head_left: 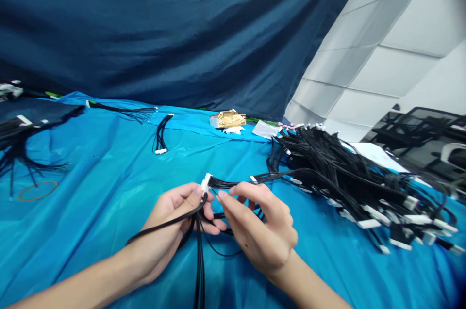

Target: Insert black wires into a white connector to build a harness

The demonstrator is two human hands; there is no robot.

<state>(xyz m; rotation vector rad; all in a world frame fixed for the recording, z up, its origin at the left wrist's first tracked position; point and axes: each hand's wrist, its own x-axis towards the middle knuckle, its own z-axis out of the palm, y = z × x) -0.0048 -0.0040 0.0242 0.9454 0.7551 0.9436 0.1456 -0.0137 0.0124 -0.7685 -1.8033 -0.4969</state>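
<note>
A white connector (206, 183) with black wires stands upright between the thumb and fingers of my left hand (174, 221). Several black wires (199, 260) hang down from it, and one bundle lies across my left wrist. My right hand (260, 226) is just right of the connector, its thumb and index finger pinched together around a thin black wire close to the connector. More black wires run rightward from the connector, behind my right fingers, to another white connector (254, 179).
A large pile of black cables (335, 173) with white connectors lies at the right. Behind are a short cable (162, 134), a gold packet (228, 119) and a white packet (265, 129). More cables (22, 139) and a rubber band (37, 191) are at the left on the blue cloth.
</note>
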